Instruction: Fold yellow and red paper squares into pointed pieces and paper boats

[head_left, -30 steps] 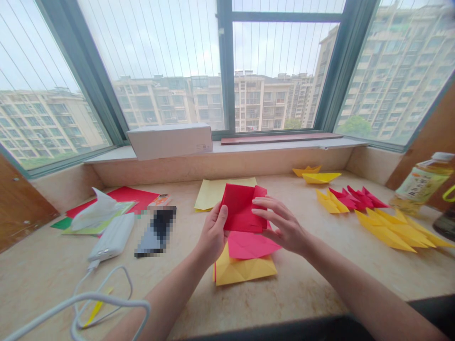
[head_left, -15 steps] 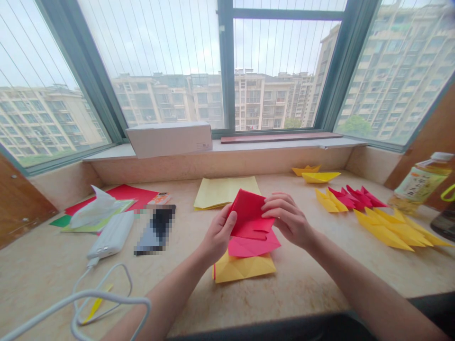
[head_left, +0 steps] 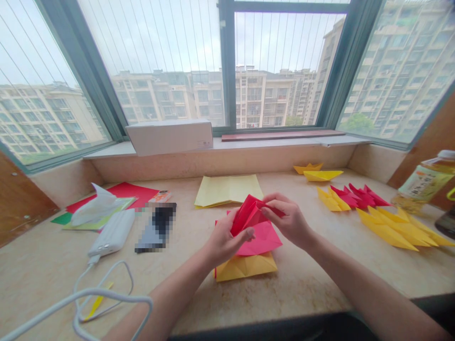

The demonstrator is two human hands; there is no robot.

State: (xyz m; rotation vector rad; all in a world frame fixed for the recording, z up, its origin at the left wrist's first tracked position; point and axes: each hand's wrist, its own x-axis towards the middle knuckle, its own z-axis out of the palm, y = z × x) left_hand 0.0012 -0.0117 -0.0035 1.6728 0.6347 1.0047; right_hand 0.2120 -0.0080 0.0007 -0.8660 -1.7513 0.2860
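Note:
A folded red paper (head_left: 246, 214) is held between my two hands above the counter, its layers spread apart at the top. My left hand (head_left: 224, 237) grips its lower left side, with the thumb pointing right along the near edge. Fingers of my right hand (head_left: 288, 219) pinch its upper right edge. Below it lie a pinkish-red folded sheet (head_left: 265, 239) and a creased yellow folded sheet (head_left: 246, 267), stacked and partly covered by my left hand. Behind my hands rests a stack of pale yellow paper (head_left: 227, 189).
At right stand yellow folded paper boats (head_left: 394, 229), red folded pieces (head_left: 357, 196) and a drink bottle (head_left: 426, 180). Leftward lie a phone (head_left: 156, 227), a white power bank (head_left: 112, 234) with a looping cable (head_left: 117, 297), and red sheets (head_left: 133, 192). A white box (head_left: 170, 137) sits on the sill.
The red paper has been turned from lying broad and flat to a steeper angle, and its layers are opened. My left thumb has moved down and right off its face.

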